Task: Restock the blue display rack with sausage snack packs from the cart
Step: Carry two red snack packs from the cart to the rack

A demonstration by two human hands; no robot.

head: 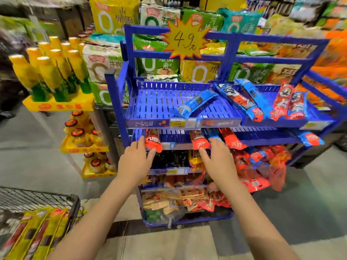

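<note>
Rack dead ahead, cart down at the lower left, both hands at the second shelf

The display rack [120, 94] stands in front with noodle bags [114, 15] stacked behind it and a price sign [185, 39] clipped to its top frame. One sausage pack [197, 102] lies alone on the top-left tray, several more packs [287, 102] on the tray to its right. Left hand [134, 162] touches a pack [153, 140] hanging over the second shelf's front edge, right hand [218, 160] is just below another pack [200, 141] there. Lower shelves hold more packs. Bottle stand [56, 105] sits left of the rack, and the cart [73, 200] holds packs [37, 233] at bottom left
</note>
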